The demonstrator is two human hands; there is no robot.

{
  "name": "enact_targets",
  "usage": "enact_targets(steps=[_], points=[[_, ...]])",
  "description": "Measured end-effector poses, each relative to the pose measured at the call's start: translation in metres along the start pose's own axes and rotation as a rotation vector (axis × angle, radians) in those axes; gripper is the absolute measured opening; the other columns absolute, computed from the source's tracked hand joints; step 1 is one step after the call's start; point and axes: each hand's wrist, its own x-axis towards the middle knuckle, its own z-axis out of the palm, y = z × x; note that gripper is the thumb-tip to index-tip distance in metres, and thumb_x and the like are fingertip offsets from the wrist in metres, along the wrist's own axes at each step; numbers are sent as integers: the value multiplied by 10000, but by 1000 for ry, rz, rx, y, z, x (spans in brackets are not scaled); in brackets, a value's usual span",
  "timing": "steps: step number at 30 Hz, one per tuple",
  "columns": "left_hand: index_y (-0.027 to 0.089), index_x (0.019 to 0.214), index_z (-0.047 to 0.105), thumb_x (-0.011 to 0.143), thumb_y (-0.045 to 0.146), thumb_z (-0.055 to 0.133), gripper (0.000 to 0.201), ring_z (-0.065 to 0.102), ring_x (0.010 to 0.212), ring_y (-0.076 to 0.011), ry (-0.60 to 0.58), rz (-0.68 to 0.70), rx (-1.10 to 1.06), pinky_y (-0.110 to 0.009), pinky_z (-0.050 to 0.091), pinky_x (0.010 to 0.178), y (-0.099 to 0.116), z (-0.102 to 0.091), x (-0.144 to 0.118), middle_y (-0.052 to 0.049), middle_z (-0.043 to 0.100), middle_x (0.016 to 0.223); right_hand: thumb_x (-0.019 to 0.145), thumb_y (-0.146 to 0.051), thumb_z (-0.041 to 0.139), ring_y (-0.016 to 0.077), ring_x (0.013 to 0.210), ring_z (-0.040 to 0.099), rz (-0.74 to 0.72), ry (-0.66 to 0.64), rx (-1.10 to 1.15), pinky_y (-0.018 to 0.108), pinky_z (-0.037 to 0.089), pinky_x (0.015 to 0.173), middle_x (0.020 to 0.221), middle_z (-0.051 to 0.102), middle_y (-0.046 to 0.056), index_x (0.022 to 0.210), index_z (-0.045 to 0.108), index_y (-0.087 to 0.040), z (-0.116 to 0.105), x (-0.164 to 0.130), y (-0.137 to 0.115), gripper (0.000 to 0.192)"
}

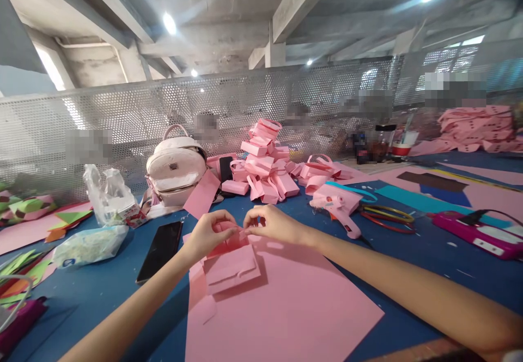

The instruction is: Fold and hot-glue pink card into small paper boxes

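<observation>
Pink foam piece point(229, 242) was pinched by left hand point(208, 234) and right hand point(272, 223), both closed, steadying its fold above the foam sheet point(286, 302).

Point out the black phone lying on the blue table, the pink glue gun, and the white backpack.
Black flat phone point(160, 249): head view, middle of its dark screen.
Pink plastic glue gun point(337, 205): head view, on its body above the handle.
White rounded backpack point(175, 174): head view, on its front pocket.
</observation>
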Motion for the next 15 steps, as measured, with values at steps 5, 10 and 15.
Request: enact_targets(steps=[5, 10, 15], points=[[138, 893, 688, 946, 286, 690, 157, 698, 906, -204, 31, -27, 33, -416, 556, 886, -6, -2, 1, -21, 721, 922, 852, -234, 681, 200, 847, 672, -9, 28, 48, 289, 458, 738, 877, 762, 36, 862, 754, -182, -9, 3, 5, 90], [137, 944, 692, 957, 280, 679, 144, 694, 1007, -217, 38, -26, 41, -446, 547, 941, -15, -4, 2, -56, 726, 1066, 860, -225, 588, 216, 934, 719, -17, 86, 120, 326, 554, 787, 1026, 773, 79, 998, 746, -178, -24, 4, 15, 215], [136, 997, 686, 971, 312, 658, 179, 697, 926, -206, 31, -57, 84, -407, 578, 855, -24, -4, 2, -45, 713, 1018, 901, -278, 492, 220, 962, 732, 24, 217, 98, 355, 595, 808, 1114, 762, 94, 1135, 730, -187, -57, -27, 6, 346]])
